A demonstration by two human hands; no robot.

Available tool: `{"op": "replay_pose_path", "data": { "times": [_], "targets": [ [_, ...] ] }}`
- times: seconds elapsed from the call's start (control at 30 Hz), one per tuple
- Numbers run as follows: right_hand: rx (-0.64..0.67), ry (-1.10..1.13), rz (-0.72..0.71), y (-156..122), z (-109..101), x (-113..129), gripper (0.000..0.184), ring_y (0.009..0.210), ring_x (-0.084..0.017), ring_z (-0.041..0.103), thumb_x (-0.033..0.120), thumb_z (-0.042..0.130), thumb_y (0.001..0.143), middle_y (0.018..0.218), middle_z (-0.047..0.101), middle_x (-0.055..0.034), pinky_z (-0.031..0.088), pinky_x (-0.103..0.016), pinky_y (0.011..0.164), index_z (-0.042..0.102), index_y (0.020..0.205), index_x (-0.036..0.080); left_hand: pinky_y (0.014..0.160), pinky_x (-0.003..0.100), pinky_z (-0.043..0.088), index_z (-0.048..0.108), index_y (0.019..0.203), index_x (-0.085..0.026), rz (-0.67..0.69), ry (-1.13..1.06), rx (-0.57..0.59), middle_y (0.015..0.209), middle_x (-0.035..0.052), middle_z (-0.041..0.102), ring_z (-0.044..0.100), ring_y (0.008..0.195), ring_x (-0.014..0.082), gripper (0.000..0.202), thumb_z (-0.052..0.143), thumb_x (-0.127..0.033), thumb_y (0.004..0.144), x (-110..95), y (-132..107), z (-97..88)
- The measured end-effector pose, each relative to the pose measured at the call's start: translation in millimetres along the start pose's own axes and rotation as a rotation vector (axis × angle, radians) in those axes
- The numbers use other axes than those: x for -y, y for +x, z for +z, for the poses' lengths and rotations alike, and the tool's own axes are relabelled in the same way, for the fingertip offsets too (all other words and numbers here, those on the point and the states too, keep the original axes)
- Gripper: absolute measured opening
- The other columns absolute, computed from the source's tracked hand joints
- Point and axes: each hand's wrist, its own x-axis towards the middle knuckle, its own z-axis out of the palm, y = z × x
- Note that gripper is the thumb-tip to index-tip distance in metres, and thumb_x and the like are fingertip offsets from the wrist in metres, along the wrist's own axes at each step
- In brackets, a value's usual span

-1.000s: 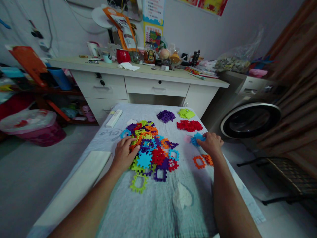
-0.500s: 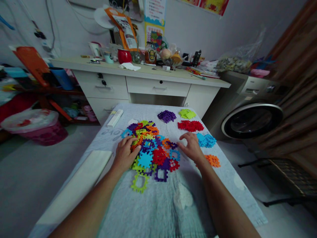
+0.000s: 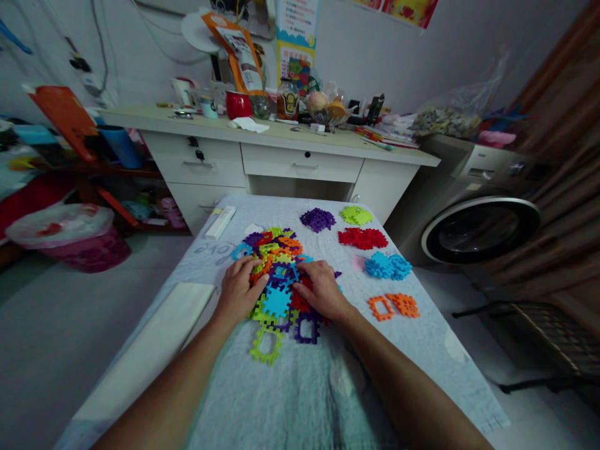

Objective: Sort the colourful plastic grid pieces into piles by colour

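The left hand [image 3: 238,290], half-curled, and the right hand [image 3: 323,289], bent, rest on opposite sides of a mixed pile of toothed plastic tiles [image 3: 277,302], mid-tabletop [image 3: 300,400]; whether either grips one I cannot tell. Lime tiles [image 3: 356,215] lie by the far right corner, red tiles [image 3: 362,238] and blue tiles [image 3: 382,266] along the right edge.

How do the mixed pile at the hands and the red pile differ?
The mixed pile shows several colours; the red pile only one. The mixed pile spreads wider than the red pile. The left hand and right hand are at the mixed pile, neither at the red pile. Both have notched edges.
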Motion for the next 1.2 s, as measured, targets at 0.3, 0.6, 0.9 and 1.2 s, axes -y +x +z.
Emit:
{"op": "replay_pose_path", "data": {
  "times": [0.3,0.6,0.9,1.2],
  "targets": [
    [-0.121,0.11,0.005,2,6,5,0.022,0.092,-0.022,0.053,0.016,0.063,0.081,0.091,0.064,-0.0032,0.04,-0.038,0.086,0.058,0.102,0.022,0.106,0.048,0.039,0.06,0.114,-0.022,0.019,0.016,-0.004,0.125,0.0096,0.055,0.051,0.12,0.029,0.036,0.051,-0.044,0.087,3,1,2.2],
    [-0.424,0.164,0.129,0,-14,-29,0.028,0.091,-0.021,0.055,0.019,0.054,0.08,0.093,0.06,-0.004,0.044,-0.037,0.084,0.051,0.107,0.021,0.106,0.048,0.038,0.06,0.113,-0.021,0.015,0.005,0.004,0.125,0.0098,0.055,0.051,0.12,0.0288,0.036,0.052,-0.044,0.086,3,1,1.4],
    [-0.692,-0.209,0.337,-21,-88,-90,0.021,0.087,-0.022,0.055,0.021,0.051,0.079,0.092,0.061,-0.0074,0.042,-0.036,0.082,0.053,0.1,0.019,0.106,0.048,0.038,0.06,0.113,-0.023,0.012,0.008,-0.001,0.125,0.0089,0.055,0.051,0.12,0.0286,0.034,0.052,-0.044,0.086,3,1,2.0],
    [-0.76,-0.558,0.634,-54,-124,-146,0.019,0.085,-0.023,0.048,0.018,0.051,0.077,0.092,0.061,-0.0099,0.034,-0.034,0.075,0.065,0.09,0.017,0.105,0.048,0.039,0.06,0.112,-0.023,0.015,-0.007,-0.001,0.123,0.0092,0.055,0.052,0.118,0.0287,0.034,0.052,-0.044,0.086,1,2,0.8]
  ]
}}
